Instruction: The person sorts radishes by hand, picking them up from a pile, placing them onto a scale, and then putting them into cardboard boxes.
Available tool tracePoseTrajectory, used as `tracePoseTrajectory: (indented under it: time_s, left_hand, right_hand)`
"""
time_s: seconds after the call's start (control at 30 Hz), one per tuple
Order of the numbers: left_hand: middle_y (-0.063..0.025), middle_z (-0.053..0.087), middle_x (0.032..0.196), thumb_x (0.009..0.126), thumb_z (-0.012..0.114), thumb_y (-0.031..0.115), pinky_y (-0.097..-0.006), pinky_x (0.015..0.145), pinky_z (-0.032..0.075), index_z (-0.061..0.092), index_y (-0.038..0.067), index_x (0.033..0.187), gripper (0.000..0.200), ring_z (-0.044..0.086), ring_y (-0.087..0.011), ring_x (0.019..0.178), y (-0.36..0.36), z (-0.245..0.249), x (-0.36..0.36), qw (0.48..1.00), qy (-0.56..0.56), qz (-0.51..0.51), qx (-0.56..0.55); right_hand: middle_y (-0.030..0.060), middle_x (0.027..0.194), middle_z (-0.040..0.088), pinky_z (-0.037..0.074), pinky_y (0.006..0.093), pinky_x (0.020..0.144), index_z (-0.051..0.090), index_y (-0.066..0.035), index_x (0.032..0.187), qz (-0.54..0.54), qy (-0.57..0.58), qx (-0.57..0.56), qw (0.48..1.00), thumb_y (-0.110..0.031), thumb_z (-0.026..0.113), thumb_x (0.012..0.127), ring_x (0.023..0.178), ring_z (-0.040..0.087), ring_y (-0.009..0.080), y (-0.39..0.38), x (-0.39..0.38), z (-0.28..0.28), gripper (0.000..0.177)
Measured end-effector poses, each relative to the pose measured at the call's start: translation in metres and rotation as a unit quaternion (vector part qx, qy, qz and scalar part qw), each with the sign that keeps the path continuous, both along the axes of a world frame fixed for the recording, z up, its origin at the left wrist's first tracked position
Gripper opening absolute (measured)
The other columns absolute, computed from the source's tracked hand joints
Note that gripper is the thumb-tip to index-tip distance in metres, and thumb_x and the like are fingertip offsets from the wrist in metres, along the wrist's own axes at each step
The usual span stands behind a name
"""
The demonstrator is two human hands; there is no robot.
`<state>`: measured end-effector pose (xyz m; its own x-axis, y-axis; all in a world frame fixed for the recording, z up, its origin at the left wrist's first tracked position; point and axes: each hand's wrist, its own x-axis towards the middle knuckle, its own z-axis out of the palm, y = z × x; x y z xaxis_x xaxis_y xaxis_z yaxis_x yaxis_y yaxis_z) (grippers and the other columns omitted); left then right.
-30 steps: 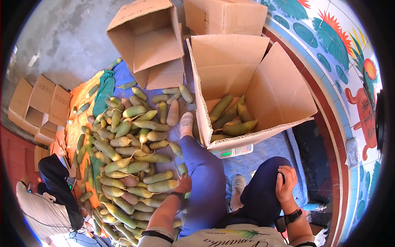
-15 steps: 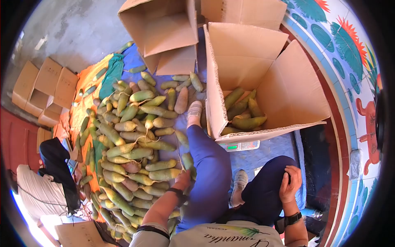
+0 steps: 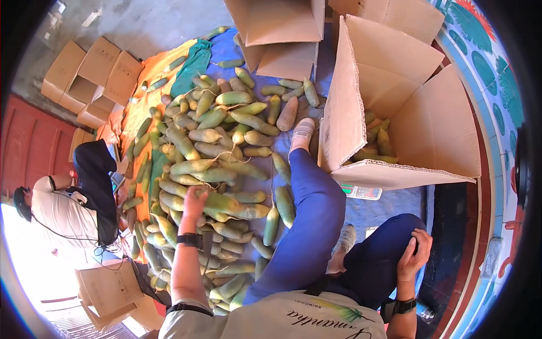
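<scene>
Dozens of long green radishes (image 3: 193, 166) lie heaped about the left hand (image 3: 195, 201), which is at the left end of one thick radish (image 3: 226, 202); its fingers are bent and partly hidden, so whether they grip it I cannot tell. Neighbours crowd it on all sides, thinning to the right, where strips of blue sheet (image 3: 392, 207) show between single radishes and the bent left leg (image 3: 313, 200). Beyond that leg, the right hand (image 3: 415, 255) rests on the right knee, loosely curled, nothing seen in it. Ahead of it, past more sheet, stands a wide-mouthed carton (image 3: 435, 130) on a scale (image 3: 361, 192), flaps raised, some radishes low inside. Right of the carton runs a tiled wall (image 3: 506, 93); well left of the left hand crouches another person (image 3: 63, 213).
</scene>
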<state>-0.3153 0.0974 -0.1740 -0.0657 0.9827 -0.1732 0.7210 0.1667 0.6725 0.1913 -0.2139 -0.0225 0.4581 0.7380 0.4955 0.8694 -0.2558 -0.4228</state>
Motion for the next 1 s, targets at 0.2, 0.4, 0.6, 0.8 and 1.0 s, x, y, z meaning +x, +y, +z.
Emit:
tracePoseTrajectory:
  time_s: [0.2,0.4,0.6,0.8,1.0]
  left_hand:
    - [-0.0239,0.061,0.111,0.075,0.073,0.017,-0.0420,0.091,0.046,0.061,0.004,0.113,0.042,0.058,-0.0388,0.104,-0.003,-0.006,-0.060,0.976,0.119,0.182,0.026]
    - [-0.0251,0.038,0.141,0.072,0.073,0.026,-0.0475,0.109,0.032,0.049,0.010,0.134,0.068,0.035,-0.0438,0.130,-0.033,-0.059,-0.011,0.955,0.292,-0.015,0.054]
    - [-0.0165,0.037,0.146,0.074,0.071,0.021,-0.0495,0.108,0.031,0.055,0.008,0.129,0.058,0.031,-0.0376,0.136,-0.042,-0.071,0.079,0.939,0.303,-0.162,0.028]
    - [-0.0162,0.043,0.141,0.074,0.068,0.030,-0.0482,0.106,0.033,0.048,0.009,0.133,0.066,0.036,-0.0333,0.134,-0.015,-0.209,0.116,0.943,0.183,-0.277,0.032]
    - [-0.0155,0.045,0.138,0.074,0.069,0.033,-0.0473,0.104,0.034,0.050,0.010,0.131,0.064,0.038,-0.0326,0.131,-0.018,-0.263,0.245,0.880,0.160,-0.439,0.086]
  right_hand:
    - [0.0202,0.096,0.060,0.048,0.0392,0.082,0.059,0.003,0.094,-0.008,-0.001,-0.003,1.000,0.000,0.052,0.085,0.089,0.060,0.0335,0.000,0.000,0.001,0.012]
    - [0.0187,0.095,0.061,0.048,0.0397,0.081,0.059,0.002,0.092,-0.023,0.003,-0.001,1.000,-0.001,0.053,0.083,0.088,0.060,0.0331,-0.002,0.002,-0.003,0.011]
    - [0.0129,0.096,0.064,0.048,0.0414,0.078,0.063,-0.005,0.094,-0.003,-0.025,-0.003,1.000,-0.003,0.065,0.075,0.088,0.060,0.0311,-0.003,0.003,-0.007,0.020]
    - [0.0094,0.097,0.063,0.050,0.0359,0.075,0.063,-0.004,0.094,0.006,-0.041,0.028,0.999,-0.008,0.071,0.077,0.086,0.062,0.0262,-0.002,-0.006,0.003,0.019]
    - [0.0107,0.098,0.062,0.050,0.0354,0.078,0.062,-0.002,0.096,-0.008,-0.032,0.025,0.999,-0.008,0.070,0.078,0.088,0.062,0.0257,-0.007,-0.007,0.008,0.021]
